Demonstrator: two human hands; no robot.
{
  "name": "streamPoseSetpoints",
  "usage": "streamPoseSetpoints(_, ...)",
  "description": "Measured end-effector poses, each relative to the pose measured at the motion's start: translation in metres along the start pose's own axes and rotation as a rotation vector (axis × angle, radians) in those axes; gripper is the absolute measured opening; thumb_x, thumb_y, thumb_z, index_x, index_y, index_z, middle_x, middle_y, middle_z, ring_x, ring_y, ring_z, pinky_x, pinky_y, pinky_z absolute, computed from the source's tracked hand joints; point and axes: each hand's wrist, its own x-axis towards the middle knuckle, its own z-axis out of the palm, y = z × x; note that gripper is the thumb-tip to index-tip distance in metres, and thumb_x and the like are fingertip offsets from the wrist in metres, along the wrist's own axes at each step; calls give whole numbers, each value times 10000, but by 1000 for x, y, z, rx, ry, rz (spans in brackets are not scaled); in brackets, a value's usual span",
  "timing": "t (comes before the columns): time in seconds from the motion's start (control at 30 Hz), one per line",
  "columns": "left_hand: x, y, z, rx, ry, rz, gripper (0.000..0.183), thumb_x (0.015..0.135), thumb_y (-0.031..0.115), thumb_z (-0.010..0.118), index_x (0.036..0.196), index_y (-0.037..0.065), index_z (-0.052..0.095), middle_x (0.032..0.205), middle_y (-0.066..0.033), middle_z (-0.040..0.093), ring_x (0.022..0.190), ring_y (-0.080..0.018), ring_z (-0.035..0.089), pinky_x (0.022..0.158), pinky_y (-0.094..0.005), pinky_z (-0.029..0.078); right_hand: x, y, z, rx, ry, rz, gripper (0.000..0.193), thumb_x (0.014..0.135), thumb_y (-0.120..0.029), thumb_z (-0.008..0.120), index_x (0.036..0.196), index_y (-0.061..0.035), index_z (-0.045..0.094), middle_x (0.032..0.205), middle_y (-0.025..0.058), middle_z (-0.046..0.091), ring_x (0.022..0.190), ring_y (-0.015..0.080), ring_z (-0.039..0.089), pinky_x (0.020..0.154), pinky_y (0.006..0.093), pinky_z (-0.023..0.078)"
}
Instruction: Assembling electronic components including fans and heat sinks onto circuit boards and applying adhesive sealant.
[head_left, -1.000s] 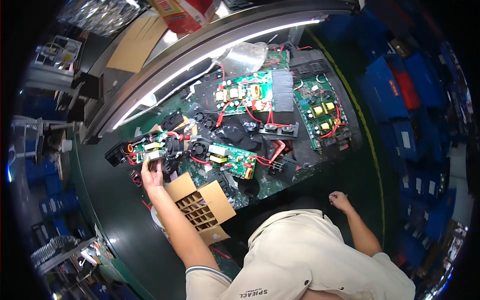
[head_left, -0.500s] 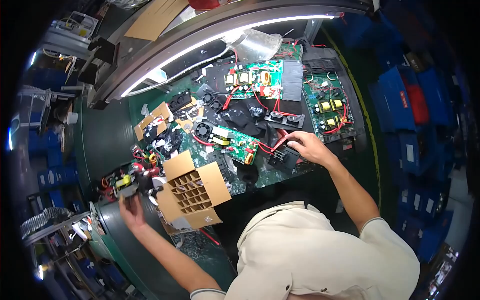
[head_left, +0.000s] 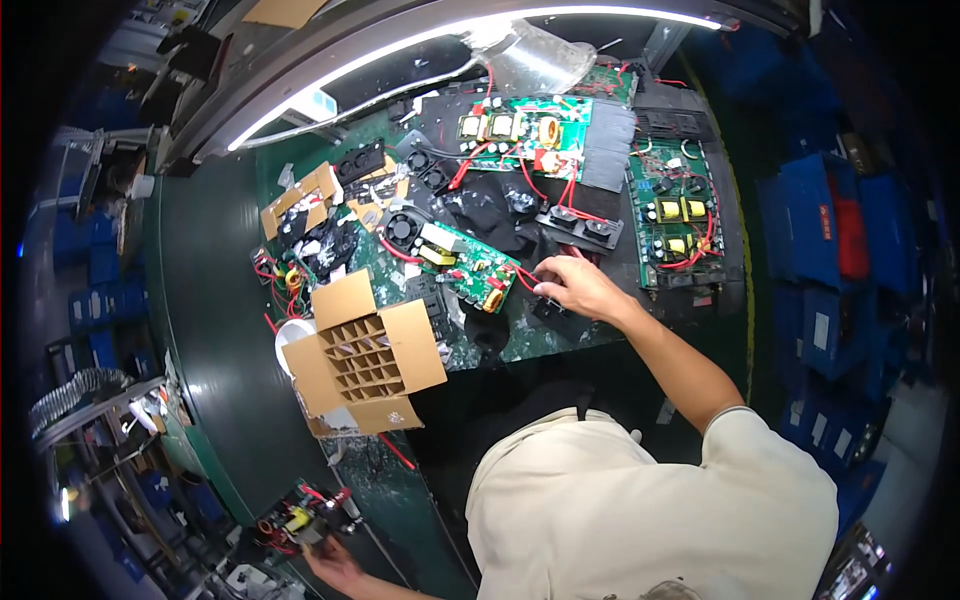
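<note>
My left hand (head_left: 335,566), low on the left, holds a circuit board assembly (head_left: 302,520) with a yellow transformer, red wires and dark parts. Its fingers grip one edge; part of them is hidden beneath. On the bench my right hand (head_left: 585,287) has thumb and fingers closed round red wires (head_left: 525,276) at the right end of a green circuit board (head_left: 470,266). That board lies flat, with a black fan (head_left: 403,228) at its far left end. A dark module, largely covered by my right hand, lies under it.
An open cardboard box (head_left: 415,345) with divider cells stands at the near left of the bench, beside a dark conveyor belt (head_left: 205,330). Larger green boards (head_left: 540,130) (head_left: 678,215) lie farther back and right. Fan modules (head_left: 580,228), loose wires and scraps surround them.
My left hand has carried the circuit board assembly from beside the box toward me, over the near end of the belt. My right hand has shifted slightly left along the red wires.
</note>
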Motion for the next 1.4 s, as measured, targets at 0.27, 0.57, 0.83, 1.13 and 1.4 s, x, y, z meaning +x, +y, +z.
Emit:
streamPoseSetpoints(0.27,-57,-61,-63,-132,108,-86,418,917,193,582,1264,-28,510,1260,-141,577,1166,-281,552,1010,-395,466,0,9,39,-340,191,-64,353,771,-202,739,1046,-28,603,906,136,618,871,332,604,790,425,461)
streamPoseSetpoints(0.57,-58,-84,-67,-201,149,-303,399,880,183,641,1232,13,559,1273,-117,569,1154,-276,543,983,-404,471,15,7,33,-379,77,20,297,800,-262,708,984,-44,624,944,129,644,971,327,607,965,535,381)
streamPoseSetpoints(0.83,-18,-118,-90,-222,-11,-274,490,878,195,653,1270,-44,484,1238,-165,567,1118,-297,566,982,-380,502,-5,-1,37,-393,295,67,345,817,-250,690,1096,-57,630,1053,162,633,1024,335,599,879,424,474)
streamPoseSetpoints(1.13,11,-167,-147,-306,-175,-463,391,878,155,643,1202,-27,522,1160,-139,558,1040,-269,588,800,-355,587,-146,-40,162,-136,691,-19,235,846,-158,636,1010,8,651,980,163,672,926,287,654,821,355,503)
streamPoseSetpoints(1.4,11,-182,-218,-227,-211,-545,386,851,120,666,1195,42,511,1139,-108,550,1005,-233,570,745,-322,555,-219,-106,292,-212,185,82,302,831,-128,670,1089,19,611,943,182,658,874,301,648,782,377,509)
